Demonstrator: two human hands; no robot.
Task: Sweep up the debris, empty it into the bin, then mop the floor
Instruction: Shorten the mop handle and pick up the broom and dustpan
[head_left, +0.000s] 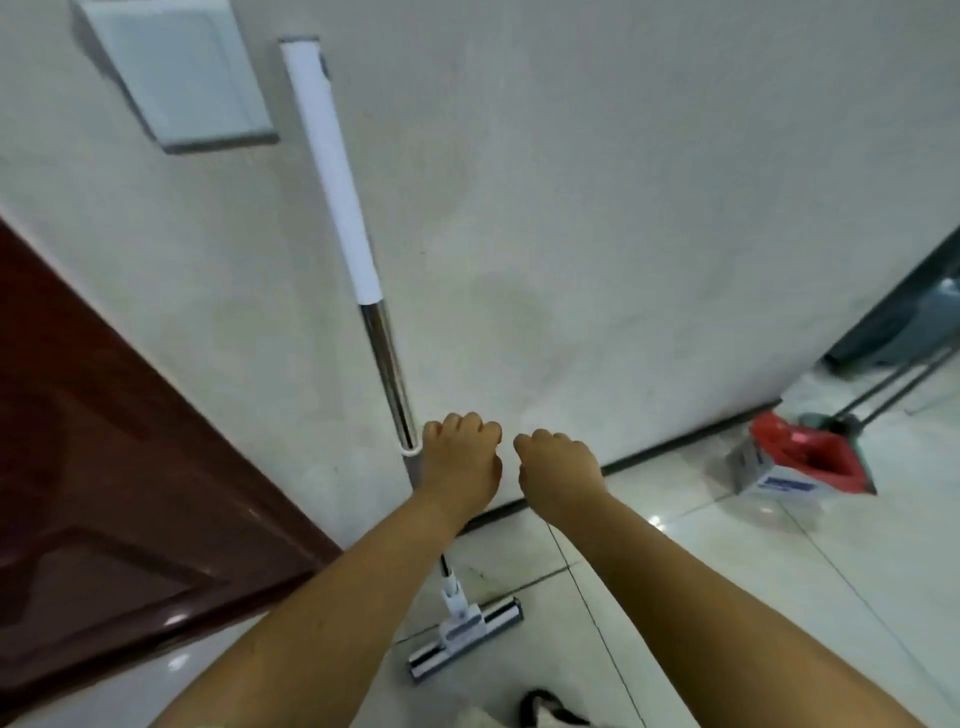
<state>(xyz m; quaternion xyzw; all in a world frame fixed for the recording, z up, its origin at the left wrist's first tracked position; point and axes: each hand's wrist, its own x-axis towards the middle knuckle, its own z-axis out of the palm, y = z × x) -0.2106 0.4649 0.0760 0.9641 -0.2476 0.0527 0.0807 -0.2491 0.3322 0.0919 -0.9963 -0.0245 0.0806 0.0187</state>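
Left hand curls at the mop shaft, can't tell if it's gripping; right hand, at its three o'clock, fisted, empty.

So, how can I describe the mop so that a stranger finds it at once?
Start at the pale wall, right of the dark red door. The mop leans there, its flat head on the tiles. Unlike the broom far right by the red-lined box, its pole is white above and shiny metal below.
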